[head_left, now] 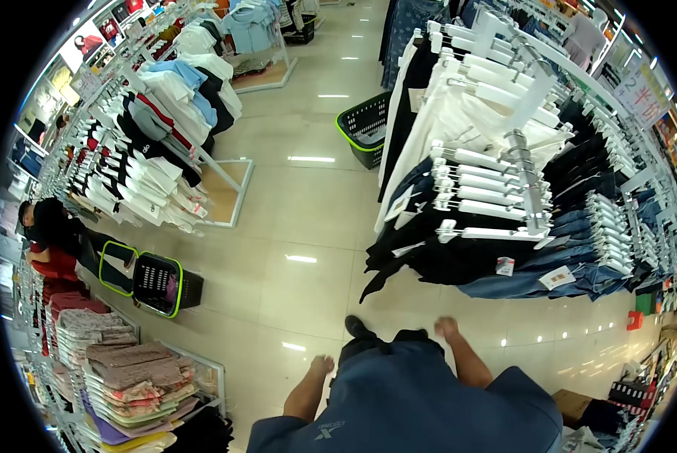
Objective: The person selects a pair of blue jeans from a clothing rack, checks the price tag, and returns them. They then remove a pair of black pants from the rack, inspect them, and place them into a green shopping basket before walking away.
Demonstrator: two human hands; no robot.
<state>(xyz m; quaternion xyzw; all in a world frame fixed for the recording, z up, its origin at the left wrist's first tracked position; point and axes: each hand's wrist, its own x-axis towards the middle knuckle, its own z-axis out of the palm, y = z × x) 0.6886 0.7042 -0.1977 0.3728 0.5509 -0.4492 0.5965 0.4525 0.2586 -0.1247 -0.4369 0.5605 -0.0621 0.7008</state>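
Observation:
My left hand [322, 365] hangs low beside my body, over the tiled floor, with its fingers curled in. No object shows in it. On the other side, my right hand [446, 328] is raised a little from my hip, its fingers also curled and nothing visible in them. Nearest to the right hand is a rack of trousers on white hangers [489, 204], with black trousers [429, 253] and jeans [519, 279] hanging at its near end. Neither hand touches the clothes. My dark shoe [359, 327] shows in front of my body.
A black basket with a green rim [157, 285] stands on the floor at left, near a person [55, 230] in dark clothes. Another basket [365, 132] sits beside the trouser rack. Shirt racks [149, 151] and a stand of folded-looking garments [123, 370] line the left of the aisle [300, 226].

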